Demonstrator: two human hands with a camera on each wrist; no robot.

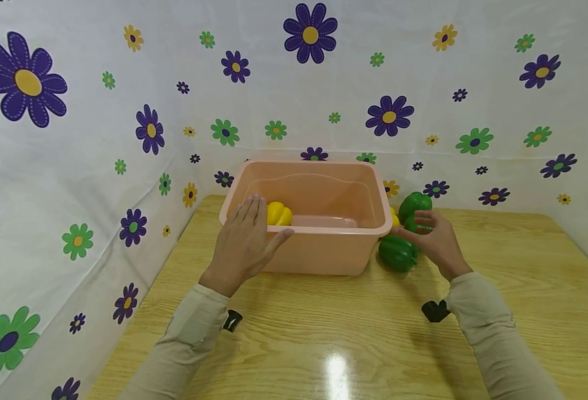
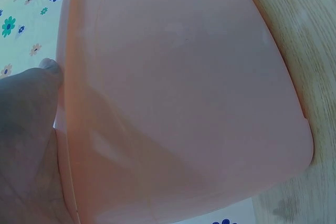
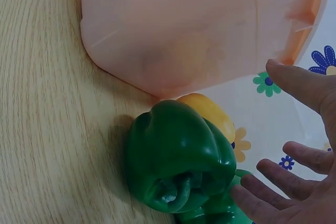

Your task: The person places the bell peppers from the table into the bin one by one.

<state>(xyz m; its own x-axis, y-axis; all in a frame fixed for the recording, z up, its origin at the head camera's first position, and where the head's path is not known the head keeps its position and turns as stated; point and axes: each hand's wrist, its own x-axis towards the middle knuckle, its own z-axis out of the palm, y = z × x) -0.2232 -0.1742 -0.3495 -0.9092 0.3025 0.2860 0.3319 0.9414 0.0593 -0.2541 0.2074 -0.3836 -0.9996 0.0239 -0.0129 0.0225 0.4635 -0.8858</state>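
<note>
On the wooden surface (image 1: 284, 339), the front green pepper (image 1: 396, 254) looks light and slick, best held round its sides, right grip (image 1: 436, 241) spread empty, left grip (image 1: 241, 239) straight-fingered on the tub (image 1: 318, 251).

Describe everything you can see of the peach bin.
The peach bin is a deep, open-topped, roughly rectangular tub with rounded corners, sloping walls and a rim all round; it looks like smooth plastic. It stands upright on the wooden table. A yellow pepper lies inside, toward the left. The left hand lies across its near rim. Green peppers sit outside its right end; whether any touches it is unclear.
</note>
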